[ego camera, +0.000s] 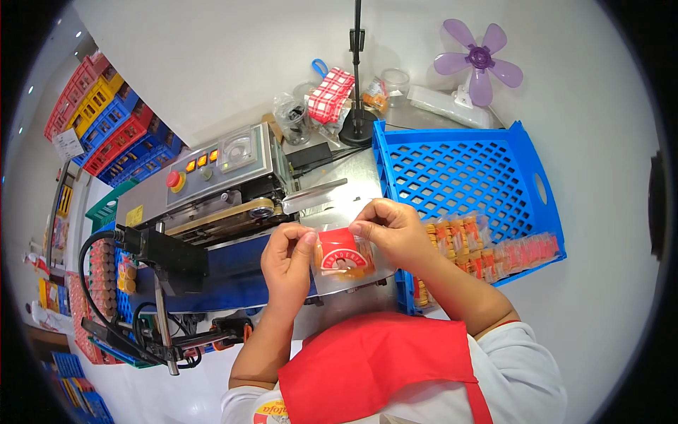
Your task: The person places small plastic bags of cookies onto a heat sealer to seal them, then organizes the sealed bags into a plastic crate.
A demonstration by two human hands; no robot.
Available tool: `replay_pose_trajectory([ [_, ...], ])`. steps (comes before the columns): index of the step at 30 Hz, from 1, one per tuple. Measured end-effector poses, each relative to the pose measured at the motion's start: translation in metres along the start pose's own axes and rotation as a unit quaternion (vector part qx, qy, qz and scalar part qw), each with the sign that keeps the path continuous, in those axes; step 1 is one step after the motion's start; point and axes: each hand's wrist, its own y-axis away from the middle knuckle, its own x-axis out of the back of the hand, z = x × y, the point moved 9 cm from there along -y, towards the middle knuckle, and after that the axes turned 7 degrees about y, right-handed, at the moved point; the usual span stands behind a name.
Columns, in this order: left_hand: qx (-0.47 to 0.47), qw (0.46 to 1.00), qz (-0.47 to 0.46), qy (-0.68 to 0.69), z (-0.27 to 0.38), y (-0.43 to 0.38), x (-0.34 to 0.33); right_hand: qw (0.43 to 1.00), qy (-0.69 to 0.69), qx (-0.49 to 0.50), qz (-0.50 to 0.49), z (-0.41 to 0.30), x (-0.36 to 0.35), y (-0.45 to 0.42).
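Note:
A clear plastic packet of round biscuits with a red printed label [343,253] is held up in front of my red apron. My left hand [288,262] pinches its upper left corner between thumb and fingers. At its upper right edge, my right hand [394,233] grips the film in the same way. Below the packet lies the metal end plate of a conveyor with a blue belt [233,281]. To the right, a blue plastic crate [545,206] holds rows of similar biscuit packets [466,238], close to my right forearm.
A band sealing machine [153,199] with lit switches stands at the left. A black device on a stand [169,259] overhangs the belt. Behind are a black pole base [357,127], plastic jars [395,85], a checked cloth [331,95] and a purple fan [480,58].

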Motion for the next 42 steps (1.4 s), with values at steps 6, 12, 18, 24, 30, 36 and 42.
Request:
replay_pose_trajectory([
  [6, 0.108, 0.994, 0.025, -0.006, -0.046, -0.013, 0.004, 0.994, 0.01, -0.099, -0.035, 0.037, -0.007, -0.027],
  [12, 0.029, 0.987, -0.031, -0.156, -0.052, -0.055, -0.001, 0.991, 0.09, -0.095, -0.003, 0.074, -0.002, -0.073],
  [18, -0.009, 0.925, -0.075, -0.372, -0.05, -0.084, -0.012, 0.976, 0.136, -0.167, 0.024, 0.087, 0.0, -0.095],
  [24, 0.008, 0.887, -0.092, -0.452, -0.05, -0.092, -0.025, 0.981, 0.108, -0.15, 0.058, 0.11, 0.005, -0.109],
  [30, 0.03, 0.85, -0.103, -0.515, -0.049, -0.093, -0.024, 0.969, 0.238, -0.02, 0.072, 0.081, 0.008, -0.109],
  [36, 0.053, 0.839, -0.116, -0.529, -0.053, -0.092, -0.018, 0.841, 0.439, 0.299, -0.102, 0.033, -0.026, -0.094],
  [42, 0.053, 0.854, -0.118, -0.505, -0.048, -0.085, -0.013, 0.774, 0.528, 0.318, -0.144, 0.028, -0.032, -0.091],
])
